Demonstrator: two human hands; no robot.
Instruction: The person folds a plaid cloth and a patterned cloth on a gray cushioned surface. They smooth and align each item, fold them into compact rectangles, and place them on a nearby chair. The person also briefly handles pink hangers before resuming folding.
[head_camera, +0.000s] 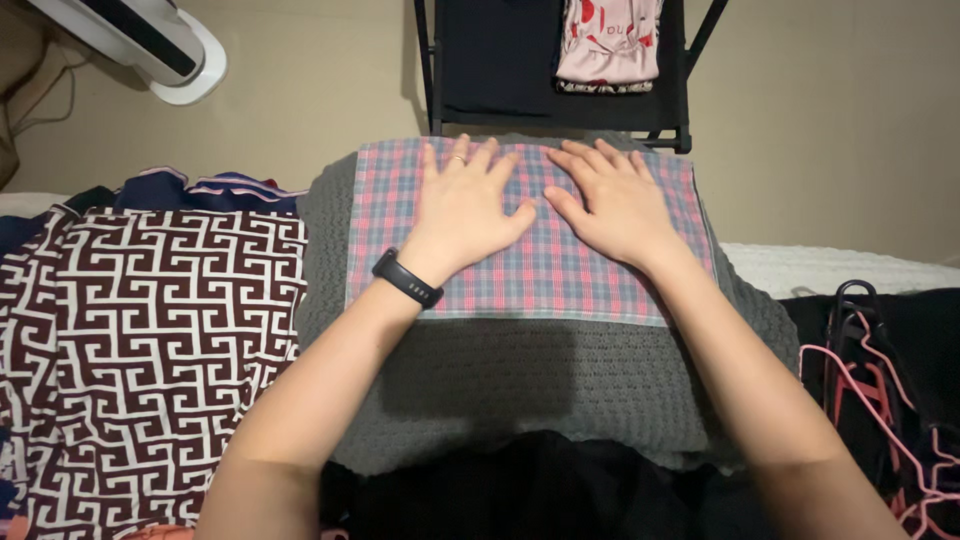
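A folded plaid cloth in pink, blue and grey lies flat on a grey knitted blanket. My left hand rests palm down on the cloth's upper left part, fingers spread, a ring on one finger and a black band on the wrist. Beside it, my right hand presses flat on the upper right part of the cloth, fingers apart. Neither hand holds anything.
A brown and white maze-patterned fabric lies to the left, with a dark striped garment behind it. Pink and black hangers lie at the right. A black rack with a pink printed garment stands behind. A white appliance sits at the top left.
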